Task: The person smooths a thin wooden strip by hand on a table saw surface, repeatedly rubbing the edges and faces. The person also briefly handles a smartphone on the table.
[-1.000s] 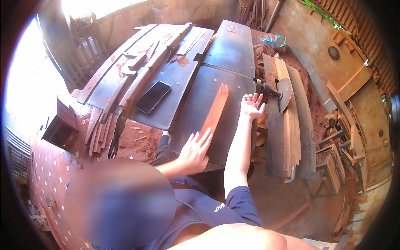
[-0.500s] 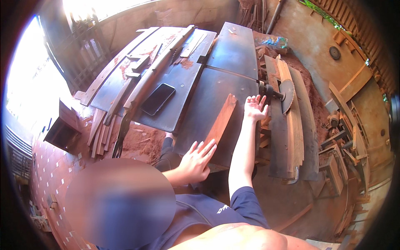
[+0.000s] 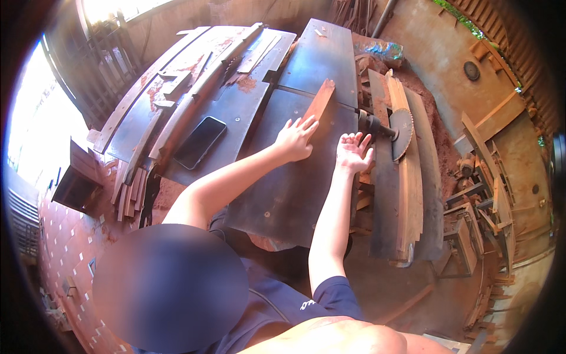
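Left hand (image 3: 296, 141) lay on strip (image 3: 319, 100), left of blade (image 3: 403, 134).
Spread fingers likely steadied strip; right hand (image 3: 353, 156) curled, empty, nearer blade.

Both my arms (image 3: 331, 230) out over the table (image 3: 271, 200).
I have the left hand (image 3: 296, 141) palm down, fingers (image 3: 308, 127) slightly spread; the right hand (image 3: 354, 154) is palm up by the right edge, fingers curled.

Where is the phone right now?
In the head view, the phone lies left of centre on the metal tabletop, between the long bar and the left hand.
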Motion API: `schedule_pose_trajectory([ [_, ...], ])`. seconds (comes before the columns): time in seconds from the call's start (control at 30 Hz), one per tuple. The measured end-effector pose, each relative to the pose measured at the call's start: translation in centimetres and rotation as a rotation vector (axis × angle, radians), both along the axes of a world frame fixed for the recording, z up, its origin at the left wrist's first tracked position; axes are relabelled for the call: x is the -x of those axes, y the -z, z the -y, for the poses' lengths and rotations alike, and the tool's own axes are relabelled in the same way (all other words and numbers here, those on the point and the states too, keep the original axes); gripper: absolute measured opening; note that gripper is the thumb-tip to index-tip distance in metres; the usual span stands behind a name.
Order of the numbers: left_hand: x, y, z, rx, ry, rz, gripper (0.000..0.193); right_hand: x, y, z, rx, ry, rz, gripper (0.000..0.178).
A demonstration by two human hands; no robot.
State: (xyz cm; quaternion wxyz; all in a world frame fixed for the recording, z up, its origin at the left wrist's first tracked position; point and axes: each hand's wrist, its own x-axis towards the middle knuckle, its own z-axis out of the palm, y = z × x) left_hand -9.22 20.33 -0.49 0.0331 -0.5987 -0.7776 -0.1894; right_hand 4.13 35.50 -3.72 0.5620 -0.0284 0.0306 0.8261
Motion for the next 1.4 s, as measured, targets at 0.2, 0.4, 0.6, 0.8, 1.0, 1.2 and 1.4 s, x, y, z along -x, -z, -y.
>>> schedule_pose_trajectory([
  [0.2, 2.9, 0.7, -7.3, -0.054, -0.019, 0.055, 0.074, 0.5, -0.1, -1.6, -0.014, 0.001, -0.018, 0.049],
  [0.4, 8.0, 2.0, -16.6, -0.189, -0.041, 0.161, 0.067, 0.8, -0.3, -1.8, -0.026, -0.049, -0.076, 0.048],
  [0.6, 13.4, 3.7, -25.3, -0.312, -0.161, 0.087, 0.064, 1.4, -0.8, -1.2, 0.029, -0.067, -0.042, 0.046],
  [0.8, 16.5, 3.0, -31.0, -0.295, -0.087, 0.153, 0.064, 1.3, -0.9, -1.1, 0.068, -0.078, -0.089, 0.046],
  [1.0, 19.4, 3.1, -32.5, -0.252, -0.129, 0.179, 0.063, 1.5, -0.7, -1.2, 0.097, -0.093, -0.145, 0.045],
  [1.2, 22.1, 4.9, -33.6, -0.165, 0.107, -0.591, 0.036, 1.5, -0.8, -1.2, 0.064, -0.091, -0.138, 0.044],
  [1.4, 17.6, 5.4, -30.7, -0.088, -0.028, -0.083, 0.04, 1.3, -0.3, -1.6, 0.017, -0.061, -0.085, 0.046],
])
